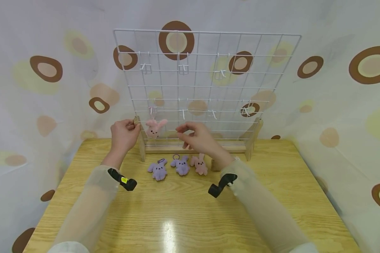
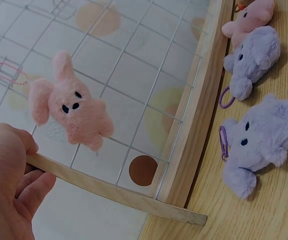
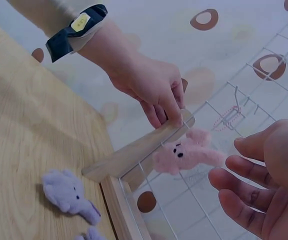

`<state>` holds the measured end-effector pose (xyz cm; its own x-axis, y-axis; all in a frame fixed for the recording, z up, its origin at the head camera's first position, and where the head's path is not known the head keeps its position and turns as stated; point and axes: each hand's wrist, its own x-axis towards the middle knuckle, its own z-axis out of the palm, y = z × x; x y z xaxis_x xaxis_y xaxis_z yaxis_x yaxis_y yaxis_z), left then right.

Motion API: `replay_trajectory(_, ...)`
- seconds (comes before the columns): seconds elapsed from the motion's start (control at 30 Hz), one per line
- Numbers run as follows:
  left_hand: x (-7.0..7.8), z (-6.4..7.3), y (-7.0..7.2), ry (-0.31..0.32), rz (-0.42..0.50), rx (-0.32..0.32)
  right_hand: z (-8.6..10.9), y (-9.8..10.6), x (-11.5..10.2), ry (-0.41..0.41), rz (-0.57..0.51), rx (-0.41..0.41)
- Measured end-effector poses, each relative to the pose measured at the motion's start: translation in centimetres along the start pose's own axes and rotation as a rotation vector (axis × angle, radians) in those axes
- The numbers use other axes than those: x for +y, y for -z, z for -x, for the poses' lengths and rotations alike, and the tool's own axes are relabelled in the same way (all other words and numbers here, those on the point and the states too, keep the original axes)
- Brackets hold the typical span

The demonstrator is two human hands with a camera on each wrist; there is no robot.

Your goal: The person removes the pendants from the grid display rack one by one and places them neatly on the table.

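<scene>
A pink plush bunny keychain (image 1: 153, 129) hangs from a hook at the lower left of a white wire grid rack (image 1: 194, 86). My left hand (image 1: 124, 133) grips the top of the rack's left wooden post (image 2: 119, 191), thumb and fingers on either side of it. To the right of the hanging bunny, my right hand (image 1: 198, 137) is in the air, fingers loosely bent and holding nothing. In the right wrist view, its fingertips (image 3: 226, 175) are near the bunny's ear, apart from it or barely touching; I cannot tell.
Two purple plush bunnies (image 1: 158, 171) with purple rings and another pink plush bunny (image 1: 199, 164) lie on the wooden table (image 1: 183, 207) before the rack. A brown item (image 1: 214, 166) is partly behind my right wrist. Several other hooks (image 1: 220, 73) sit on the grid. Patterned cloth hangs behind.
</scene>
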<state>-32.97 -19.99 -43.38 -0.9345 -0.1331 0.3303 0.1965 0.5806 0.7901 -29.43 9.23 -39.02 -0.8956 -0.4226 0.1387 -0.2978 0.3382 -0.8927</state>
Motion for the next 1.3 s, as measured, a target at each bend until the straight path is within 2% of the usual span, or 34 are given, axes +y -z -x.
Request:
replay_trajectory(0.37,-0.1,0.1,0.2,0.043,0.03,-0.025,-3.3,-3.2,-0.3,-0.018,-0.021,0.01)
replay_trajectory(0.7,-0.1,0.0,0.2,0.005,0.016,-0.013,-5.7,-5.1,-0.9,-0.031,-0.073,0.122)
replay_trajectory(1.03,-0.1,-0.1,0.2,0.001,0.019,-0.008,-7.0,-6.9,-1.9,-0.037,-0.138,0.173)
replay_trajectory(1.3,0.0,-0.2,0.2,-0.017,0.036,0.0,-8.2,-7.3,-2.9,-0.032,-0.26,0.242)
